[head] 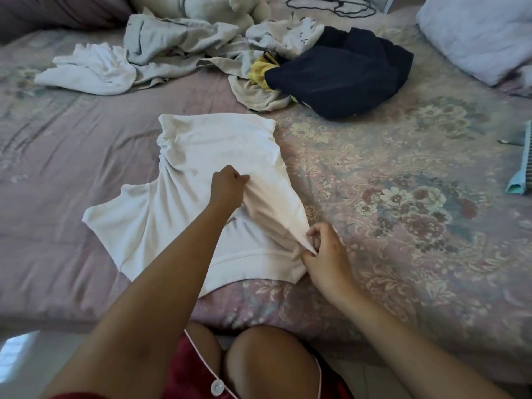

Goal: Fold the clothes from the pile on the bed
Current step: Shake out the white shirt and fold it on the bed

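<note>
A white shirt (pixel 201 168) lies spread at the centre of the frame on the bed (pixel 403 197), apparently so one side can be folded inward. The left hand (pixel 229 187) pinches a ridge of cloth mid-shirt; the right hand (pixel 324 249) pinches its lower right corner, fingers curled tight. The pile (pixel 230 53) waits along the top of the frame.

Floral bed (pixel 403 174): white shirt (pixel 184 197) flat in front, clothes pile (pixel 259 59) behind, pillow (pixel 478 33) far rt.
</note>
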Demonstrator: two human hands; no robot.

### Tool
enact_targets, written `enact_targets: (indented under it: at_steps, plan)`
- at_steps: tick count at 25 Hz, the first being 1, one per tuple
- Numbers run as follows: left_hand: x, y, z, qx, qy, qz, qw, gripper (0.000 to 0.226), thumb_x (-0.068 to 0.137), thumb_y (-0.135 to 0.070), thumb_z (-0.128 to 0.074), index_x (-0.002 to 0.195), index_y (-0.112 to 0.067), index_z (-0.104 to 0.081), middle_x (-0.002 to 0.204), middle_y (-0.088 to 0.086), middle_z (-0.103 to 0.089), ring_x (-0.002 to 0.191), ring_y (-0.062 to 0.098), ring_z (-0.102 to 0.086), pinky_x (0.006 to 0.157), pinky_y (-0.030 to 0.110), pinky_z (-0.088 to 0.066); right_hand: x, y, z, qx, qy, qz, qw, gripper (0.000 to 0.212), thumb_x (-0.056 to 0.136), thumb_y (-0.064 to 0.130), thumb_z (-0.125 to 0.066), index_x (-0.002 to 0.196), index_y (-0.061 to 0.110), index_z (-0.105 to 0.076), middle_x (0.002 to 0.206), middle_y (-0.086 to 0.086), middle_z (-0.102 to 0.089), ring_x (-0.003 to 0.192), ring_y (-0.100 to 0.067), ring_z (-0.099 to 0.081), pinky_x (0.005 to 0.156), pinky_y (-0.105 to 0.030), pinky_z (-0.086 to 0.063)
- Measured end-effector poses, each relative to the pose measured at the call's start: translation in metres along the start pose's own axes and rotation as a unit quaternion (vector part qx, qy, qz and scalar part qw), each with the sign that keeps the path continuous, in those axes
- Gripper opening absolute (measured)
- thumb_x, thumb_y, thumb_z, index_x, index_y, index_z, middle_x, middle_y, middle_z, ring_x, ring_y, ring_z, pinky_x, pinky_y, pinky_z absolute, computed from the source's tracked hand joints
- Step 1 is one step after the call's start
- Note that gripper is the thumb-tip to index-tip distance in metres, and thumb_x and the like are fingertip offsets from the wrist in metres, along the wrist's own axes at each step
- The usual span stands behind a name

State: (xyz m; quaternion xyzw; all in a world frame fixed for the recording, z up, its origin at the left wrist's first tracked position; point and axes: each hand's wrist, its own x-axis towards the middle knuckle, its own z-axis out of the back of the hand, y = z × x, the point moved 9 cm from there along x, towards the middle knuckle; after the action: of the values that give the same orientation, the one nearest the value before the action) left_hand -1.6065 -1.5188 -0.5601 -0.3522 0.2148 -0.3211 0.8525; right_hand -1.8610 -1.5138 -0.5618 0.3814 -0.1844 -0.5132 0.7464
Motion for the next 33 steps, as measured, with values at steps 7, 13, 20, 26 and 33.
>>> enact_targets:
  at_steps: [7, 13, 20, 26, 33]
  plan:
    - [-0.055, -0.03, 0.013, 0.155, -0.143, -0.187, 0.959, 0.026, 0.094, -0.024, -0.052, 0.101, 0.001, -0.056, 0.103, 0.022, -0.053, 0.094, 0.038, -0.053, 0.078, 0.044, -0.042, -0.001, -0.016, -0.001, -0.029, 0.031, -0.035, 0.998, 0.025, 0.087, 0.03, -0.062, 0.101, 0.016, -0.047, 0.08, 0.009, -0.052, 0.076, -0.015, -0.054, 0.065, -0.029, -0.041]
    - [-0.168, -0.026, -0.058, 0.298, 0.119, -0.421, 0.848, 0.045, 0.082, -0.051, -0.053, 0.08, -0.006, -0.058, 0.078, 0.007, -0.057, 0.067, 0.023, -0.059, 0.046, 0.028, -0.035, -0.01, -0.033, -0.014, 0.089, 0.051, -0.169, 0.98, 0.032, 0.082, 0.021, -0.067, 0.103, 0.011, -0.045, 0.085, -0.007, -0.061, 0.057, -0.02, -0.062, 0.047, -0.031, -0.051]
    - [-0.188, -0.032, -0.09, 0.451, 0.058, -0.339, 0.824, 0.01, 0.068, -0.025, -0.062, 0.061, -0.018, -0.064, 0.049, -0.004, -0.049, 0.035, 0.009, -0.044, 0.034, 0.014, -0.024, 0.004, -0.008, -0.001, 0.0, 0.103, -0.09, 0.991, 0.011, 0.087, 0.024, -0.057, 0.085, 0.014, -0.052, 0.075, -0.001, -0.055, 0.071, -0.019, -0.053, 0.062, -0.03, -0.04]
    - [-0.19, -0.018, -0.11, 0.445, 0.109, -0.276, 0.845, 0.013, 0.057, -0.018, -0.065, 0.045, -0.011, -0.063, 0.042, 0.001, -0.048, 0.034, 0.017, -0.047, 0.032, 0.015, -0.036, 0.04, 0.052, -0.037, -0.288, 0.216, 0.14, 0.922, 0.039, 0.089, 0.035, -0.059, 0.117, 0.012, -0.046, 0.106, -0.002, -0.051, 0.094, -0.022, -0.052, 0.071, -0.032, -0.04]
    - [-0.203, -0.026, -0.103, 0.423, 0.12, -0.322, 0.838, 0.009, 0.086, -0.026, -0.061, 0.091, -0.018, -0.062, 0.082, -0.002, -0.063, 0.07, 0.014, -0.065, 0.041, 0.022, -0.016, 0.069, 0.071, -0.059, -0.119, 0.268, 0.064, 0.954, 0.018, 0.096, 0.027, -0.048, 0.097, 0.009, -0.05, 0.072, -0.009, -0.06, 0.054, -0.017, -0.054, 0.049, -0.026, -0.04]
